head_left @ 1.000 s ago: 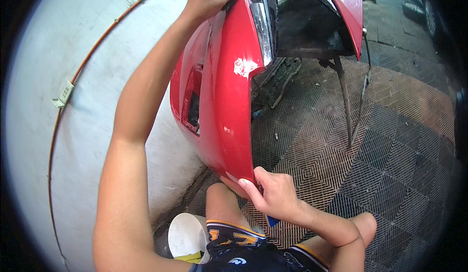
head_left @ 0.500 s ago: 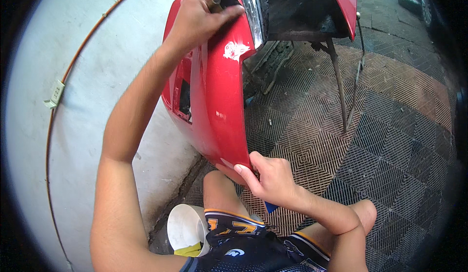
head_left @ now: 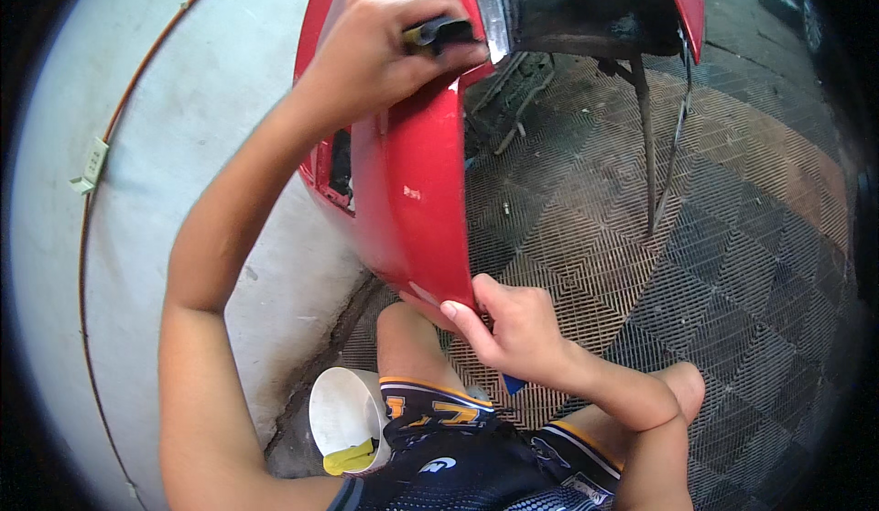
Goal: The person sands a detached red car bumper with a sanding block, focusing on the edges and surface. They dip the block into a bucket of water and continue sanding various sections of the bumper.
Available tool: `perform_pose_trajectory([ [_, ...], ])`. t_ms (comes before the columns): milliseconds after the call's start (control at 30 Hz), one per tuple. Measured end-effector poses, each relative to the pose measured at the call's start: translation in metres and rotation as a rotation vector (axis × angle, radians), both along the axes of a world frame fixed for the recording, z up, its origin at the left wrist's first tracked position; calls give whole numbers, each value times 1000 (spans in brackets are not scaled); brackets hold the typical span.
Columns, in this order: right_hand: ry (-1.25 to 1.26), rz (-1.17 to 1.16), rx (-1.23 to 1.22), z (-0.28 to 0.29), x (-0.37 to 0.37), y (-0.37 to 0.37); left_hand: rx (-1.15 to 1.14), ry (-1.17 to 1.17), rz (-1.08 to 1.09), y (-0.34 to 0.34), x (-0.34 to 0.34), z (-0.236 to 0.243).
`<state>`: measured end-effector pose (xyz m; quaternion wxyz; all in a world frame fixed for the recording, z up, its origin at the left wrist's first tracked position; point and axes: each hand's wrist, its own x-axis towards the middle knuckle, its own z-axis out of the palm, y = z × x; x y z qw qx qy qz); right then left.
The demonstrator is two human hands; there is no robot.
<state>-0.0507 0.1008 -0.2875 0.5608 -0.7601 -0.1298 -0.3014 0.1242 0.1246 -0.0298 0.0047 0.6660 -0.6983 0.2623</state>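
A red car bumper (head_left: 407,158) stands upright in front of me, with a small pale scuffed spot on its face. My left hand (head_left: 394,30) is closed around a folded piece of dark sandpaper (head_left: 444,31), with a yellowish edge showing. It presses on the upper part of the bumper, covering the larger white bare patch. At the bumper's lower end, my right hand (head_left: 517,328) grips the edge, thumb on the outer face and fingers hidden behind. A blue pointed thing (head_left: 513,384) shows just under that hand; I cannot tell whether it is held.
A white bucket (head_left: 320,410) with a yellow cloth (head_left: 350,457) stands by my leg. On the left, an orange-brown cable (head_left: 137,94) carries a socket box (head_left: 93,165) along the pale wall. A metal stand (head_left: 648,145) rises from the ribbed tile floor (head_left: 732,328).
My left hand has slid down and right along the bumper, over the white patch. The right hand keeps its grip on the lower edge. The view has shifted slightly.
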Motion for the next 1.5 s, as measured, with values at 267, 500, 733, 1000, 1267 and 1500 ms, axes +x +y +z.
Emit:
perform_pose_trajectory([
  [267,9,6,-22,-1,1,1,5,-16,-17,5,-5,-2],
  [500,18,8,-36,0,4,0,24,-69,-61,9,-2,1],
  [733,-12,-13,-13,-1,3,3,-147,-142,-10,3,19,-1],
  [1000,-4,-3,-27,-3,0,3,-318,210,266,-30,73,41],
  [1267,-43,-27,-26,3,-1,7,-421,252,319,-76,118,89],
  [1500,-51,-34,-20,-1,2,4,-226,103,165,-11,65,31],
])
